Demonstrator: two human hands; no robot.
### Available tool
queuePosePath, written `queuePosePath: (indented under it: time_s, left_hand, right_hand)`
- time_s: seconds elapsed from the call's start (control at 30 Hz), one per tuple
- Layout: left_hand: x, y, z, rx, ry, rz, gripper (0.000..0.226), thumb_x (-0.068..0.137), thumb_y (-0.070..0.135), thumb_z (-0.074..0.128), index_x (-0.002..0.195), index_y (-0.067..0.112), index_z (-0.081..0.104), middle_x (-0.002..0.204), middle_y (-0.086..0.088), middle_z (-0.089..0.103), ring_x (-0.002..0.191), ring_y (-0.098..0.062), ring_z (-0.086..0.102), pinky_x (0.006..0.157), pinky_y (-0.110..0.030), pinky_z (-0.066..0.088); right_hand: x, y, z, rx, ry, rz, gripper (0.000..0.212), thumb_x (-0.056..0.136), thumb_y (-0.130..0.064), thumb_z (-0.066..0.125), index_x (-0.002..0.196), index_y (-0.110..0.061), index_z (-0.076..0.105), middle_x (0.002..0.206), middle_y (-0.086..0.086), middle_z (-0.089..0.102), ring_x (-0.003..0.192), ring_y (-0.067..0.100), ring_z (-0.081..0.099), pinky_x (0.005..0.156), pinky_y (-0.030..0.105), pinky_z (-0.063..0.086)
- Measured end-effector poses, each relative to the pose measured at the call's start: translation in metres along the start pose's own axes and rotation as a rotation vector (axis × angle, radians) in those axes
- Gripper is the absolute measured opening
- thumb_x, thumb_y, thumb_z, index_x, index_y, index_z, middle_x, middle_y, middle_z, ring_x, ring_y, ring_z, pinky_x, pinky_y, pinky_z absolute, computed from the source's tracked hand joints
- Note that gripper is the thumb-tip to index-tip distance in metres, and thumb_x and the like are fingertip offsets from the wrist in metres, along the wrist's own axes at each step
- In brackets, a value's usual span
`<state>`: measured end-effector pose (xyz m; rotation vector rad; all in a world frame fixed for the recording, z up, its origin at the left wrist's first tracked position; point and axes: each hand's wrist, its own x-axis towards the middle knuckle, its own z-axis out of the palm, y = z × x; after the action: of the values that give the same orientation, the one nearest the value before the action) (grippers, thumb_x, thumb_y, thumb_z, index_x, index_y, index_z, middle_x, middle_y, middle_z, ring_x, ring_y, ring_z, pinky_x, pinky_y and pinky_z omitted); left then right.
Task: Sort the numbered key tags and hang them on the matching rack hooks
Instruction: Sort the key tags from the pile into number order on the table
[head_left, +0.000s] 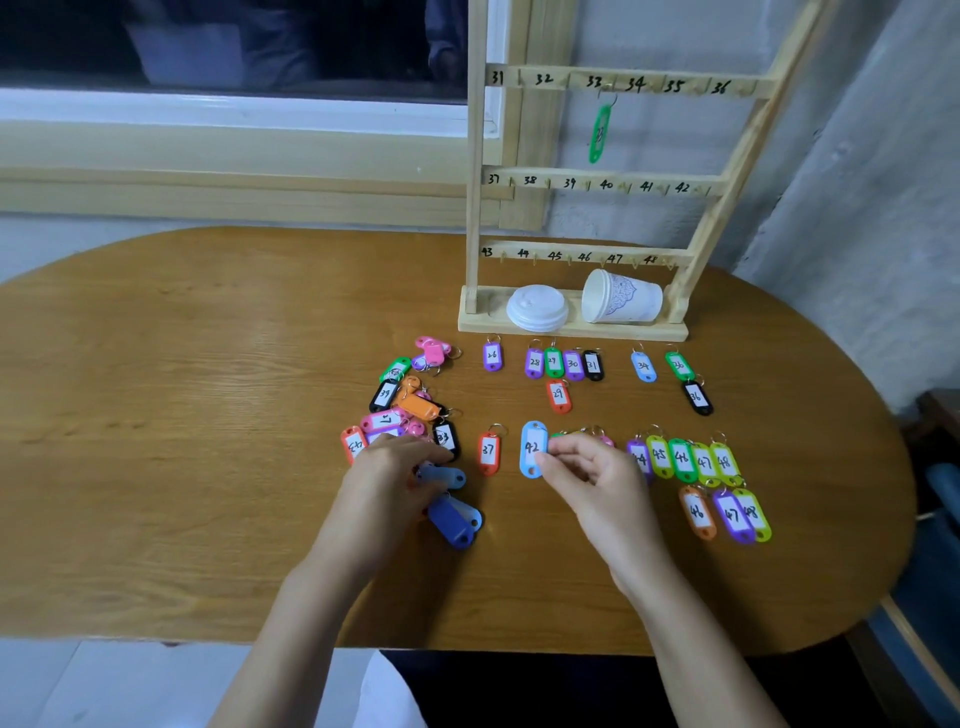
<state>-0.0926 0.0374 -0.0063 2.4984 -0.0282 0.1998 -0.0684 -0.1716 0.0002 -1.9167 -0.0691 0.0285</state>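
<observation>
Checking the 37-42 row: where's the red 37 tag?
Head view, mid-table: the red 37 tag lies flat, black 33 tag to its left, the light blue 42 tag pinched by the right hand to its right.

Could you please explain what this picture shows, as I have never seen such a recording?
No machine here: a person works with bare hands, and the one picture comes from a camera worn on their head, looking down. On the wooden table lie coloured numbered key tags, some in sorted rows, others in an unsorted pile. Behind stands a wooden rack with hooks numbered 31 to 48; one green tag hangs at 33. A paper cup and a lid lie on its base. The right hand pinches the edge of the light blue tag 42. The left hand lies over the pile; whether it grips a tag is hidden.
</observation>
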Motion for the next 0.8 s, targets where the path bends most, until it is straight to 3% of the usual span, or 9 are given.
queuePosePath:
  time_s: [0.13, 0.3, 0.4, 0.53, 0.67, 0.8]
  left_hand:
    - [0.002, -0.004, 0.003, 0.036, -0.067, 0.009, 0.036, 0.079, 0.015, 0.072, 0.113, 0.026, 0.067, 0.112, 0.006, 0.066, 0.104, -0.011, 0.055, 0.085, -0.026, 0.047]
    - [0.001, -0.003, 0.006, 0.045, -0.027, 0.057, 0.031, 0.083, 0.015, 0.068, 0.112, 0.024, 0.066, 0.107, 0.007, 0.064, 0.094, -0.008, 0.056, 0.077, -0.02, 0.047]
    - [0.001, 0.001, 0.006, 0.048, 0.063, 0.073, 0.023, 0.084, 0.011, 0.066, 0.105, 0.019, 0.069, 0.098, 0.004, 0.066, 0.087, -0.01, 0.059, 0.069, -0.015, 0.045]
    - [0.002, 0.007, 0.001, 0.014, 0.254, 0.093, 0.021, 0.079, 0.002, 0.071, 0.097, 0.014, 0.072, 0.09, 0.006, 0.068, 0.082, -0.015, 0.062, 0.069, -0.025, 0.049]
    - [0.003, 0.017, 0.0, -0.118, 0.307, 0.026, 0.02, 0.081, 0.004, 0.069, 0.096, 0.017, 0.072, 0.087, 0.015, 0.065, 0.079, 0.002, 0.06, 0.068, -0.005, 0.041]
    - [0.005, 0.024, 0.008, -0.202, 0.272, 0.035, 0.022, 0.08, -0.002, 0.068, 0.092, 0.017, 0.072, 0.083, 0.015, 0.066, 0.083, 0.005, 0.059, 0.068, -0.007, 0.044]
  right_hand:
    - [-0.001, 0.004, -0.001, -0.011, -0.006, 0.018, 0.011, 0.085, -0.022, 0.068, 0.096, -0.021, 0.07, 0.088, -0.009, 0.071, 0.085, -0.004, 0.064, 0.073, 0.017, 0.053]
    - [-0.003, 0.007, -0.006, -0.01, 0.001, 0.016, 0.014, 0.085, -0.022, 0.068, 0.099, -0.021, 0.069, 0.09, -0.012, 0.07, 0.086, -0.007, 0.063, 0.07, 0.012, 0.051]
    - [-0.002, 0.01, -0.017, 0.02, 0.037, 0.019, 0.012, 0.084, -0.021, 0.069, 0.095, -0.019, 0.07, 0.088, -0.008, 0.072, 0.084, -0.001, 0.066, 0.07, 0.017, 0.052]
    - [0.008, 0.018, -0.047, 0.013, 0.179, 0.027, 0.004, 0.085, -0.016, 0.068, 0.088, -0.018, 0.068, 0.083, -0.004, 0.071, 0.079, 0.007, 0.067, 0.07, 0.022, 0.053]
    - [0.023, 0.033, -0.074, -0.157, 0.278, 0.064, 0.006, 0.085, -0.017, 0.069, 0.091, -0.017, 0.07, 0.084, -0.004, 0.07, 0.082, 0.013, 0.067, 0.074, 0.034, 0.054]
    - [0.03, 0.039, -0.079, -0.28, 0.257, 0.098, 0.01, 0.082, -0.018, 0.071, 0.092, -0.02, 0.07, 0.082, -0.005, 0.07, 0.077, 0.012, 0.067, 0.073, 0.036, 0.055]
